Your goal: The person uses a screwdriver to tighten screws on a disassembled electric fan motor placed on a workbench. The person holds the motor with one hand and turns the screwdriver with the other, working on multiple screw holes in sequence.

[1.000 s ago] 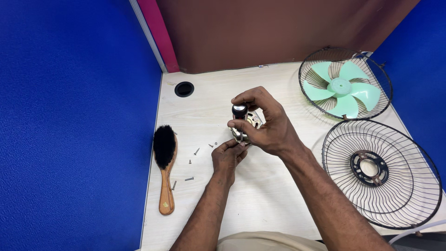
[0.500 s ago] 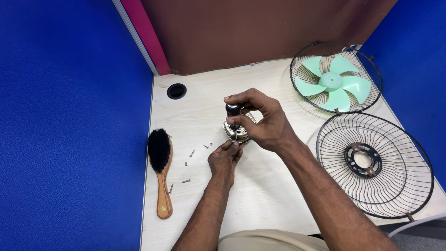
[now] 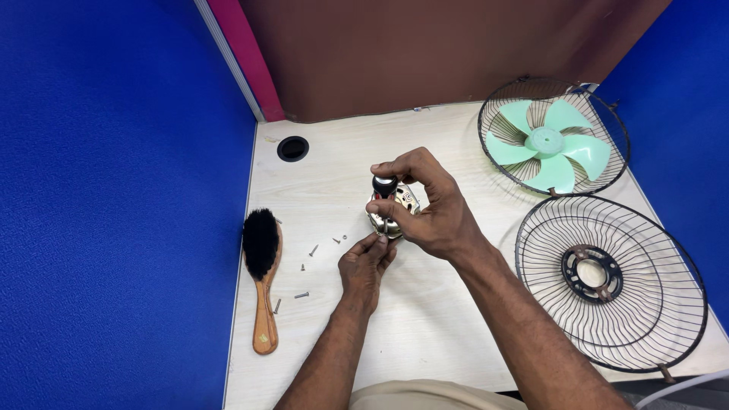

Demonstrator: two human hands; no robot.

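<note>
Near the middle of the worktop (image 3: 456, 334), the right hand (image 3: 433, 209) is clamped around a small metal fan motor (image 3: 391, 209) with a black knob, held just above the surface. The left hand (image 3: 364, 262) pinches at the motor's underside, fingers together. Loose screws (image 3: 313, 250) and a wooden brush (image 3: 262, 273) lie toward the left edge; two wire fan guards (image 3: 607, 281) sit along the right edge.

Bright, even light from overhead. Soft short shadows under the hands (image 3: 425, 220) and beside the brush (image 3: 262, 262) at 9 o'clock. No glare on the desk (image 3: 456, 319). Sharp focus in the centre; slight wide-angle bend w/ edges, esp. 3 o'clock.
</note>
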